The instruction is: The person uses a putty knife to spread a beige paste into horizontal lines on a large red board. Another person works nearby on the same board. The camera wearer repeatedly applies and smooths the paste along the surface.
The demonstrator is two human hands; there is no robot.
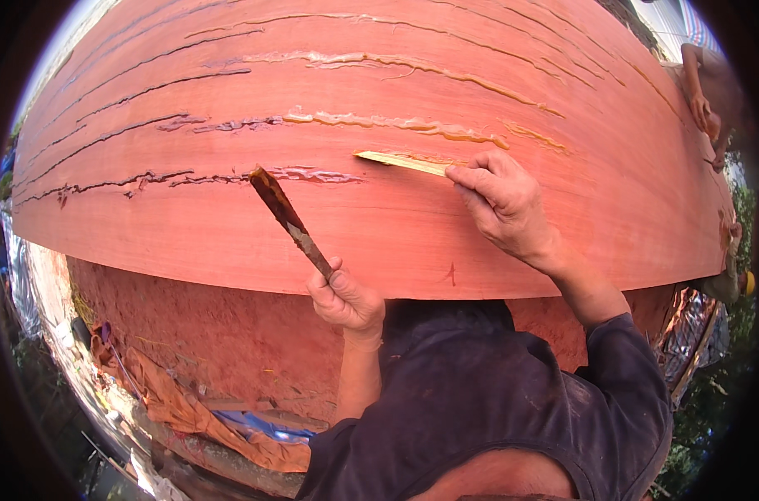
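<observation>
A broad reddish wooden slab [404, 242] with long cracks spreads before me. My left hand [348, 299], near the slab's front edge, is closed round a flat stick [300, 234] that slants up to the left. Dark brown sticky paste coats its upper end, which overlaps a crack with glossy filler [317, 174] in view. Pinched in my right hand [511, 209] is a thin, pale yellow wooden sliver [400, 162] pointing left. It lies close over a short line of filler; whether it touches the wood I cannot tell. Farther back, a longer crack holds amber filler [396, 123].
Another person's hand [705, 117] and arm are at the slab's far right edge. Reddish ground [229, 342] lies below the front edge, with a crumpled orange-brown cloth [179, 405] and blue sheeting [267, 427] at lower left. Foliage and silvery sheeting [688, 338] stand at the right.
</observation>
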